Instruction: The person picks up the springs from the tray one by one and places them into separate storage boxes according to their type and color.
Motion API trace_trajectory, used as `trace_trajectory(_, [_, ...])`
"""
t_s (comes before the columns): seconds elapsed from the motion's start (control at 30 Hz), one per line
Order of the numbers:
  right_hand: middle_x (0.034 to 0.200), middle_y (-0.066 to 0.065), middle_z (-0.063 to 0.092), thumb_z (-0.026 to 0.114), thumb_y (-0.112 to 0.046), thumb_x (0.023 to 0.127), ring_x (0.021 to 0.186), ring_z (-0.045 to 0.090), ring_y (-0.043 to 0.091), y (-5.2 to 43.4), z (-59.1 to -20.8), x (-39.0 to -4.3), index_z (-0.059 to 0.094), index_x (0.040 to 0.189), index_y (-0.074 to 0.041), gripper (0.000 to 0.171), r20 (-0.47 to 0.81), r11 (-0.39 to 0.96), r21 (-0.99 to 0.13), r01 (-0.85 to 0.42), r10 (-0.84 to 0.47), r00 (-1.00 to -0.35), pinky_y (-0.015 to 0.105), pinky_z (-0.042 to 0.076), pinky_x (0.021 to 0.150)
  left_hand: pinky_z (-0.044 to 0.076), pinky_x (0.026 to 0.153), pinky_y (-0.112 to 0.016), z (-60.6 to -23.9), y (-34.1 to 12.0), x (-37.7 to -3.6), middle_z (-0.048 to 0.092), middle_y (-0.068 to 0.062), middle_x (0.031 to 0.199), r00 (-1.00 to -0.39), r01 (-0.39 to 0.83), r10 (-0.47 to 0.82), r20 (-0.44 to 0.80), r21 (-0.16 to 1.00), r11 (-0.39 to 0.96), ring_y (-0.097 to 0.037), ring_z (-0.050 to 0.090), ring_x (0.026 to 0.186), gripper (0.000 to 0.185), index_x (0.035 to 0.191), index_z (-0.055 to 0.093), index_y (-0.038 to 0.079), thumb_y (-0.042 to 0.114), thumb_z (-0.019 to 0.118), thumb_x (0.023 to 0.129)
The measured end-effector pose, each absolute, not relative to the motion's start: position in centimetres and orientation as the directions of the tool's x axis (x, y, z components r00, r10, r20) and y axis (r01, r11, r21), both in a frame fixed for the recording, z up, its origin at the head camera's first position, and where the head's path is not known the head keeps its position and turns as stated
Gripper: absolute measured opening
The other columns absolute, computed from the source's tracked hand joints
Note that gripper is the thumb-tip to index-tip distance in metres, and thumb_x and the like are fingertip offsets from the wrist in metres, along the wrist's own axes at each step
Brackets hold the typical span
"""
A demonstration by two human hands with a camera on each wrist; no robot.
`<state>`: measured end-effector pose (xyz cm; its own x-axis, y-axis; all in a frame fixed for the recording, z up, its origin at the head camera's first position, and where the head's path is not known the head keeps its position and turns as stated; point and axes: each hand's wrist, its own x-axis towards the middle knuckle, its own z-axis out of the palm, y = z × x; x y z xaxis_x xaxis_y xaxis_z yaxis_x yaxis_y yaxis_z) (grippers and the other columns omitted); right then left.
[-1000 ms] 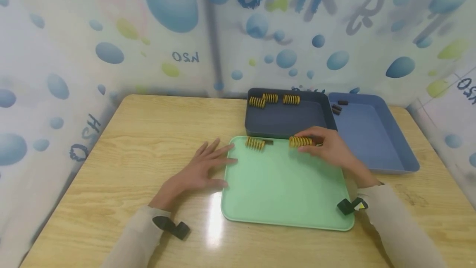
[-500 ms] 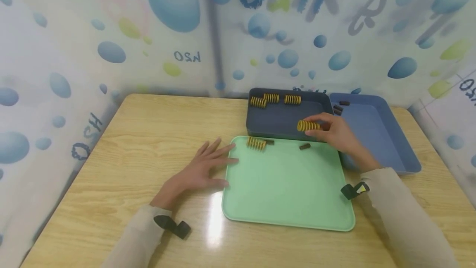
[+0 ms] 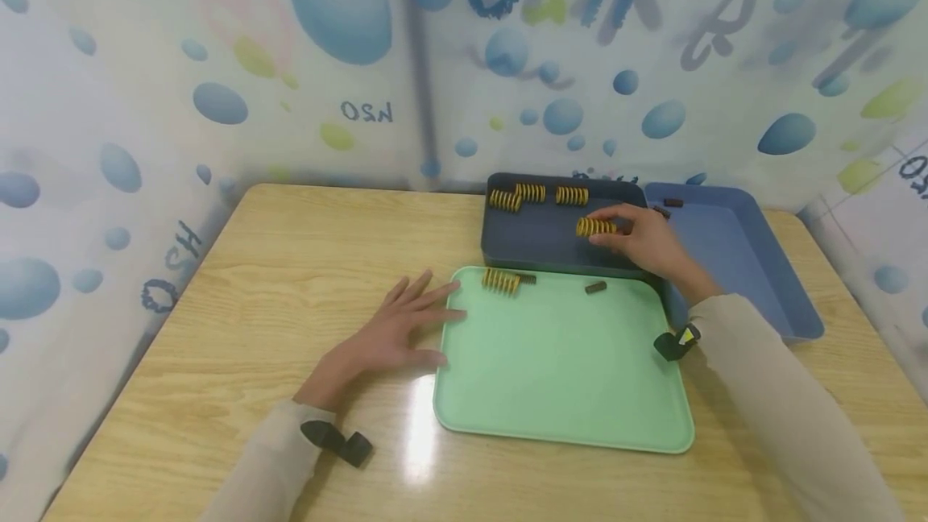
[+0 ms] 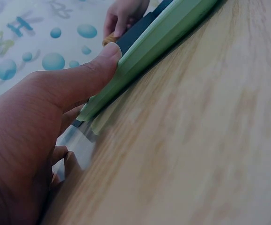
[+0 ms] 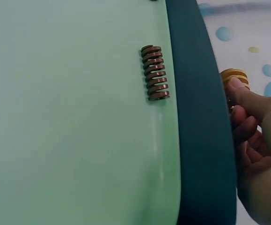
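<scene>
In the head view my right hand (image 3: 641, 238) pinches a yellow coil spring (image 3: 596, 227) between thumb and fingers, over the dark tray (image 3: 536, 236). My left hand (image 3: 391, 329) lies with spread, straight fingers at the left edge of the green tray (image 3: 565, 369), its fingertips on the rim. A small brown spring (image 5: 155, 72) lies near the far rim of the green tray in the right wrist view. Another yellow spring (image 3: 501, 281) rests at that tray's far left corner, beside a second small brown spring (image 3: 528, 279).
Several yellow springs (image 3: 572, 196) lie along the back of the dark tray. To its right stands a blue tray (image 3: 739, 264) with small brown springs (image 3: 673, 202) in its far left corner. The wooden table (image 3: 290, 264) meets a patterned wall behind.
My right hand has lifted the yellow spring off the green tray and carried it back over the dark tray, uncovering a small brown spring. The left hand has stayed put.
</scene>
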<state>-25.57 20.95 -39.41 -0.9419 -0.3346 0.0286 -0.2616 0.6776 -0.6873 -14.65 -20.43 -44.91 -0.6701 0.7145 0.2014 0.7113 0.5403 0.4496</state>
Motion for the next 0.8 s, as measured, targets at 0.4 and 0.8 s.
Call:
trace_trajectory(0.4, [0.136,0.009,0.05,0.068,-0.031,0.09,0.081,0.066,0.022,19.0,-40.5,-28.5,0.06,0.128,-0.018,0.041,-0.015,0.704,-0.679,-0.208,-0.297,-0.955,0.038,0.05,0.063,0.002,0.109,-0.063,-44.9,-20.6,-14.7,0.024,-0.002,0.157,-0.667,0.717,0.718,0.198,0.433,0.547,-0.043,0.006,0.142,0.065,0.139,0.052,0.024,0.064,0.053,0.087])
trace_trajectory(0.8, [0.133,0.011,0.052,0.068,-0.03,0.09,0.081,0.064,0.024,18.5,-41.4,-30.1,0.061,0.127,-0.015,0.041,-0.041,0.74,-0.646,-0.185,-0.276,-0.96,0.041,0.051,0.067,0.002,0.109,-0.063,-44.9,-20.4,-14.7,0.024,-0.001,0.157,-0.67,0.713,0.716,0.197,0.439,0.547,-0.042,0.006,0.142,0.064,0.139,0.052,0.024,0.062,0.056,0.086])
